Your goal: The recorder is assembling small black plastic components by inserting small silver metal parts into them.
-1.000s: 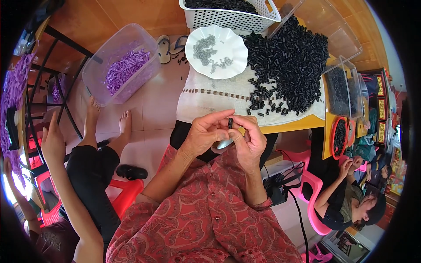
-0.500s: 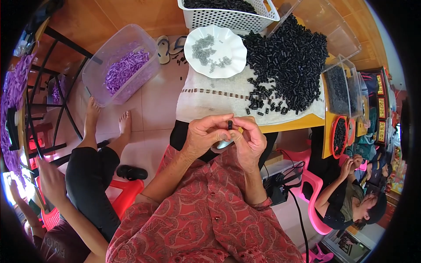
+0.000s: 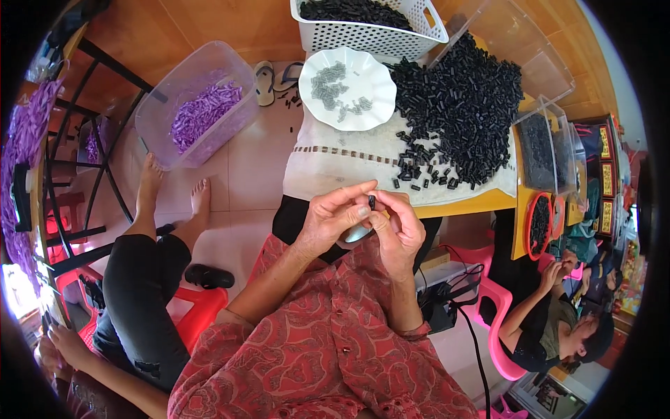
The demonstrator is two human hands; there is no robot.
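Covering the table (image 3: pixel 481 204) is a white cloth (image 3: pixel 335 164), heaped on its right with black pieces (image 3: pixel 460 112). Behind sits a white basket (image 3: pixel 370 28) of more, and on the floor to the left a clear tub (image 3: pixel 199 105) of purple bits. Nearer lies a white plate (image 3: pixel 349 87) of grey parts. Below the table edge, the left hand (image 3: pixel 328 223) and right hand (image 3: pixel 399 230) meet, fingertips pressed together, pinching 1 small black piece (image 3: pixel 372 202) between them.
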